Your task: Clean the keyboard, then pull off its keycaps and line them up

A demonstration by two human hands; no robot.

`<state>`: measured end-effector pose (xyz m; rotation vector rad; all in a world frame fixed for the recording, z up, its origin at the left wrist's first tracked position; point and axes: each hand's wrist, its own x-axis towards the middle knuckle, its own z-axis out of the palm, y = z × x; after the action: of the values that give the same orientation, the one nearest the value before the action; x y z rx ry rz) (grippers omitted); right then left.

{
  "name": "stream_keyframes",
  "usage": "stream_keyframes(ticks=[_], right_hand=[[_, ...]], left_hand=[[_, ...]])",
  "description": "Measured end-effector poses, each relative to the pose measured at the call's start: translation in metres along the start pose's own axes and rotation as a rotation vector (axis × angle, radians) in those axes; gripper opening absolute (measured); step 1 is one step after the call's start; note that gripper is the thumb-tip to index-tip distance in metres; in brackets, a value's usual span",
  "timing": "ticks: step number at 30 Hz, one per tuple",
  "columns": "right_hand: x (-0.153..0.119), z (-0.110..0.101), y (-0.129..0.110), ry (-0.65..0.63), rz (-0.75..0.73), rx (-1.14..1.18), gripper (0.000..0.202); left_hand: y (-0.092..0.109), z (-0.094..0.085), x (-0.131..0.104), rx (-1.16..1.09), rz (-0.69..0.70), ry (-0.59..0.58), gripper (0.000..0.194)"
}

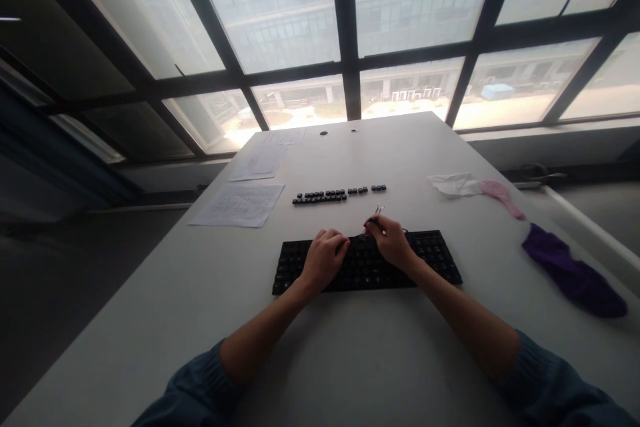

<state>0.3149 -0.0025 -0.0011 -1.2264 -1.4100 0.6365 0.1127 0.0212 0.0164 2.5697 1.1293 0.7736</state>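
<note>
A black keyboard lies flat on the white table, under both hands. In my right hand is a small keycap puller, its pale wire prongs pointing up and away above the keyboard's far edge. My left hand is over the left-middle keys, fingers curled in and thumb against them; whatever they may pinch is hidden. Beyond the keyboard, loose black keycaps stand in two rows, with small gaps in the far one. A thin dark cable shows behind the keyboard, beside my right hand.
Printed paper sheets lie on the left of the white table. To the right are a white tissue, a pink handled object and a purple cloth near the edge. Windows rise beyond the far end.
</note>
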Motion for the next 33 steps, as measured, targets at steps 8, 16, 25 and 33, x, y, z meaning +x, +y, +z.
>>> stream_keyframes(ticks=[8,16,25,33], right_hand=[[-0.002,0.003,0.004,-0.131,-0.018,-0.019,0.02],[-0.006,0.005,-0.004,-0.301,-0.121,-0.099,0.017],[-0.006,0.003,0.005,-0.164,-0.04,-0.003,0.02],[-0.002,0.002,0.009,0.051,0.089,0.248,0.025]], left_hand=[[-0.004,0.006,-0.005,0.004,0.019,0.009,0.018],[-0.001,0.004,-0.006,0.014,0.028,-0.007,0.016],[0.006,0.014,0.016,-0.064,0.056,-0.15,0.014],[0.001,0.026,0.013,-0.177,0.002,-0.071,0.007]])
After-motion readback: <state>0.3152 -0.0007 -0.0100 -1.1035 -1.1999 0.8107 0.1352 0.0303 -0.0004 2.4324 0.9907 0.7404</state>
